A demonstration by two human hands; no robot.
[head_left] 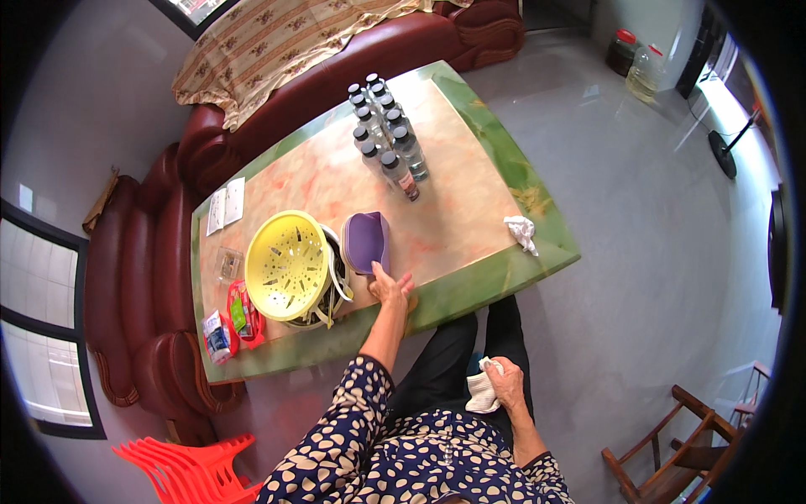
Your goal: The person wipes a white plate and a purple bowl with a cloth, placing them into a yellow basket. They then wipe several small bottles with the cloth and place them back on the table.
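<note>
My left hand point(389, 286) reaches over the near edge of the table, fingers apart. Its thumb overlaps the front rim of a purple plastic container point(365, 242), which looks stacked on paler ones; whether it touches is hard to tell. Just left of that stack, a yellow perforated colander point(286, 264) is tipped up on top of other basins with white rims. Down by my lap, my right hand point(505, 381) grips a white ribbed cloth point(483, 394), bunched under the fingers. Two rows of clear bottles with dark caps point(390, 160) stand farther back on the table.
The table point(434, 305) has a green marbled border. On it lie a crumpled white tissue point(521, 233), papers point(225, 206), a clear box point(228, 263) and red baskets of packets point(245, 318). Around it are a dark red sofa point(397, 53), red plastic chairs point(195, 469) and a wooden chair point(677, 453).
</note>
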